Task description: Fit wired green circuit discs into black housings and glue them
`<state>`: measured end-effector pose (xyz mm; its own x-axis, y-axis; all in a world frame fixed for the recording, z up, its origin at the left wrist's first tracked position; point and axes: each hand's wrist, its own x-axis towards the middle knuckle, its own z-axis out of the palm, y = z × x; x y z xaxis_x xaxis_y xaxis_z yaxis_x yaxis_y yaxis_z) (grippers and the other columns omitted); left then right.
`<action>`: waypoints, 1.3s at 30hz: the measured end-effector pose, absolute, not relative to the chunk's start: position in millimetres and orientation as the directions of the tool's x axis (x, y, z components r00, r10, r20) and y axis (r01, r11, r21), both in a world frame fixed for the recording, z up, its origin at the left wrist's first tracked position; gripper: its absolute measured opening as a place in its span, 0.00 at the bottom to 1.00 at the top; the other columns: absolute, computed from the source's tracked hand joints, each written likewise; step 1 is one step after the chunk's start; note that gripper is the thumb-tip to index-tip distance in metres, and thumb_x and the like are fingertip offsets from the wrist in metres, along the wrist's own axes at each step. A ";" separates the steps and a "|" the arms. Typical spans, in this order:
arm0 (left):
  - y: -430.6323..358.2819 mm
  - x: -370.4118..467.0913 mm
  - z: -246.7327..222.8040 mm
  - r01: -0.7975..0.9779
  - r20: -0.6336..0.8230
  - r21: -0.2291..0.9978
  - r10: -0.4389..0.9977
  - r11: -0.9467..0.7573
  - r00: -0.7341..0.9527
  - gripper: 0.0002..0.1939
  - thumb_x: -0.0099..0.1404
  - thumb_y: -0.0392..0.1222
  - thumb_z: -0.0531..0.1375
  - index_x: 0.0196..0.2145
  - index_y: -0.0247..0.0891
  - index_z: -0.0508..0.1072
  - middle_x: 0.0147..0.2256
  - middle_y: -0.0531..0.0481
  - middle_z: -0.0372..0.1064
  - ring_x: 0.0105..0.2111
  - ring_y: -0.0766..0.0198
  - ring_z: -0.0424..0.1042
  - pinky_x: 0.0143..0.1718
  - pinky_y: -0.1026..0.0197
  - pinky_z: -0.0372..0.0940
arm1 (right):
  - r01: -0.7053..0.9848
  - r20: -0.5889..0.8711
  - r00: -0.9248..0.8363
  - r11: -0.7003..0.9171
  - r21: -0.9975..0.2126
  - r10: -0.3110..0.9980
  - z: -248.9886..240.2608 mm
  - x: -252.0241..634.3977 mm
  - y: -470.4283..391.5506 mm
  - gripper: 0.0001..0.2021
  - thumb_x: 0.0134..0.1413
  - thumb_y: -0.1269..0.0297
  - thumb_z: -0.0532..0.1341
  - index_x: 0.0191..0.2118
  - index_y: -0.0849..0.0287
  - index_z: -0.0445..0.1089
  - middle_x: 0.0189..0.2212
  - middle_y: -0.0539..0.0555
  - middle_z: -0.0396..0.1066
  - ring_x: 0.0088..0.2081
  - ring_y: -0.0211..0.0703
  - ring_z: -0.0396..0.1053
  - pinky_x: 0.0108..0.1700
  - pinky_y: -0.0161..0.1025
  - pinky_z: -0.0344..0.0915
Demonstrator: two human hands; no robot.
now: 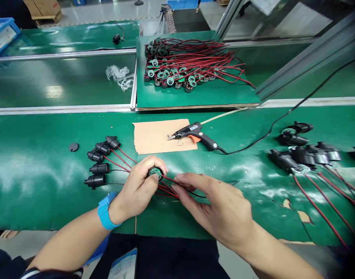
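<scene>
My left hand (141, 186), a blue band at its wrist, is closed around a small round black part with a green circuit board (155, 173) facing up. Red and black wires (171, 179) run from the board to the right. Thumb and fingers of my right hand (215, 201) pinch these wires close to the board. More red wires lie beneath my hands, leading from several black cylindrical housings (98, 168) at the left. Beyond my hands a black hot glue gun (194, 135) with an orange trigger rests on a piece of cardboard (154, 137).
Many wired round boards (177, 73) are piled on a raised green board (194, 99). More black housings (303, 155) with red wires lie at the right. The glue gun's cord (270, 131) crosses the right side. A small black disc (74, 147) lies far left, clear plastic (119, 75) behind.
</scene>
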<state>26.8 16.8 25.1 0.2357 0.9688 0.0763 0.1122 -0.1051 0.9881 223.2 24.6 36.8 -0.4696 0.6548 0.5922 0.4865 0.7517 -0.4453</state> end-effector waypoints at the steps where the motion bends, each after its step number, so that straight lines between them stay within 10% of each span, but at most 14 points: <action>1: 16.7 26.7 25.1 0.121 0.090 0.985 0.968 -0.120 0.233 0.08 0.67 0.35 0.50 0.36 0.38 0.68 0.36 0.49 0.66 0.40 0.59 0.67 0.44 0.56 0.62 | 0.457 0.582 -0.466 0.744 -0.486 0.666 37.6 222.3 23.0 0.14 0.60 0.77 0.66 0.49 0.61 0.69 0.34 0.48 0.79 0.31 0.31 0.75 0.40 0.28 0.72; 24: 10.7 32.2 26.1 0.281 0.158 0.929 0.943 -0.242 0.291 0.07 0.66 0.32 0.48 0.35 0.39 0.64 0.34 0.50 0.63 0.35 0.61 0.64 0.38 0.57 0.62 | 0.478 0.248 -0.666 0.657 -0.583 0.704 69.1 239.0 40.9 0.08 0.69 0.65 0.57 0.36 0.57 0.71 0.27 0.48 0.71 0.26 0.35 0.69 0.28 0.34 0.61; 30: 49.6 -5.7 33.0 0.806 0.378 0.437 0.895 -0.400 0.239 0.06 0.63 0.34 0.51 0.37 0.36 0.67 0.37 0.42 0.68 0.39 0.53 0.67 0.42 0.51 0.65 | 0.540 0.148 -0.701 0.655 -0.528 0.697 32.0 265.0 29.1 0.14 0.71 0.66 0.52 0.55 0.59 0.70 0.37 0.53 0.78 0.34 0.41 0.79 0.33 0.36 0.73; 34: 80.1 -42.1 28.0 0.977 0.203 0.063 0.962 -0.202 0.186 0.11 0.66 0.31 0.50 0.44 0.33 0.69 0.50 0.33 0.70 0.46 0.48 0.69 0.49 0.45 0.66 | 0.534 0.118 -0.734 0.675 -0.509 0.669 2.3 257.7 12.7 0.17 0.70 0.68 0.54 0.60 0.62 0.67 0.38 0.55 0.79 0.35 0.44 0.80 0.34 0.40 0.77; 39: 75.8 -68.0 16.0 0.960 0.101 0.022 0.956 -0.277 0.274 0.13 0.67 0.32 0.51 0.43 0.33 0.73 0.58 0.32 0.69 0.60 0.39 0.65 0.57 0.36 0.63 | 0.557 0.100 -0.713 0.648 -0.520 0.694 12.9 267.4 2.1 0.15 0.65 0.66 0.61 0.55 0.58 0.72 0.40 0.54 0.79 0.38 0.45 0.80 0.36 0.41 0.77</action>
<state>-68.0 75.8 16.0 0.2740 0.9564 0.1009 0.9605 -0.2775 0.0215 267.4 2.1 12.9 -0.7130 0.6939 0.1002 0.5571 0.6475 -0.5199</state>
